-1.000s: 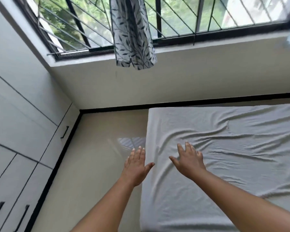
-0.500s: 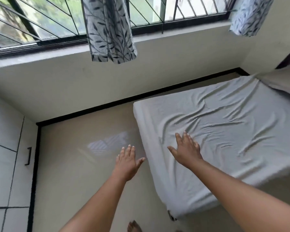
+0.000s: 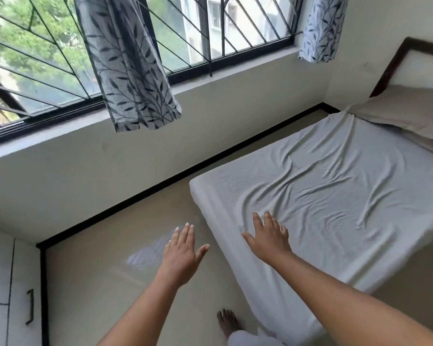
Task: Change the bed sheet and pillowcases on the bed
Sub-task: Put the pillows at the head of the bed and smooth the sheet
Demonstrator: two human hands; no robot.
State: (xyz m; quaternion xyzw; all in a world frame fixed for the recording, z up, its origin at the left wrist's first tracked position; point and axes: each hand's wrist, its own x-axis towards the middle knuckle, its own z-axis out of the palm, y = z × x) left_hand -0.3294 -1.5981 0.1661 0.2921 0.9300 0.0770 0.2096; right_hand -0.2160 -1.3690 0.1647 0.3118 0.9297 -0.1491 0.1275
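Fingers (image 3: 185, 233) straight and spread on left hand (image 3: 183, 253) and right hand (image 3: 268, 242), gripping nothing. Hovers left over floor (image 3: 98, 283), right at near-left edge of wrinkled bed sheet (image 3: 335, 196). Seems unfinished: sheet unsmoothed, cased pillow (image 3: 405, 113) far right; cannot tell fresh from old.

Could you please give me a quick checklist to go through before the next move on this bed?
1. Hands free: left hand and right hand are both open and hold nothing: ok.
2. Smoothness: the sheet is creased across its middle: not ok.
3. Coverage: the sheet drapes over the bed corner by the window: ok.
4. Tuck: whether the sheet edges are tucked under: cannot tell.
5. Placement: the pillow lies at the head end: ok.
6. Whether its case is fresh: cannot tell.
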